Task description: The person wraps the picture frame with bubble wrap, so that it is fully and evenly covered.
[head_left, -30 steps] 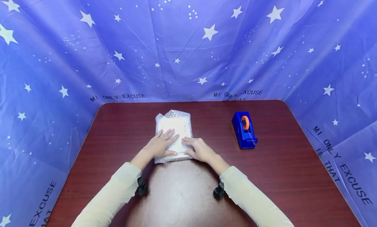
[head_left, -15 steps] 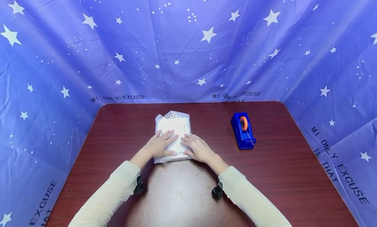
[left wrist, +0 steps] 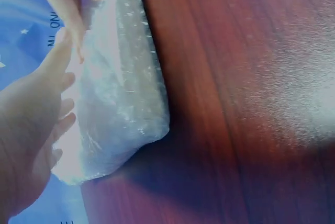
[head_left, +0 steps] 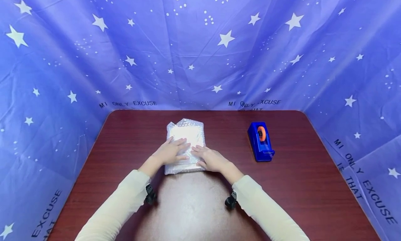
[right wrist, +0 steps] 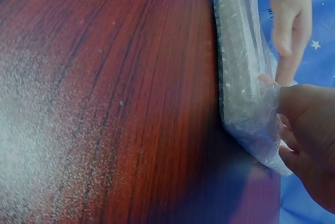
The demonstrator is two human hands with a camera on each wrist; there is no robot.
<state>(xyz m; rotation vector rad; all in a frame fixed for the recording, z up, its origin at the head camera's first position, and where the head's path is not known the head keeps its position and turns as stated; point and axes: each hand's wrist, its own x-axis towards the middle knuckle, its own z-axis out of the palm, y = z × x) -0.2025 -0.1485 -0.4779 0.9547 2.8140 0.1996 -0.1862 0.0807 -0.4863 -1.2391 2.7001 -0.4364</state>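
Note:
A flat package in clear bubble wrap (head_left: 188, 129) lies on the table, its top bright with glare. My left hand (head_left: 169, 152) rests on its left part, fingers spread and the thumb pointing inward. On the right part rests my right hand (head_left: 213, 159), fingers reaching toward the middle and the thumb near the front edge. The left wrist view shows the wrap's thick front side (left wrist: 131, 77) and the left hand (left wrist: 31, 124) over the top. In the right wrist view, a loose end of wrap (right wrist: 261, 140) sticks out beside the right hand (right wrist: 309, 135).
A blue tape dispenser (head_left: 261, 143) with an orange roll (head_left: 261, 133) stands to the right of the package. The reddish-brown table (head_left: 313, 185) has a glare patch in front. A blue star-patterned curtain (head_left: 200, 60) surrounds its back and sides.
The right hand's fingers shift slightly over the package, spreading a little and then settling. The left hand stays nearly in place. The head view tilts slightly.

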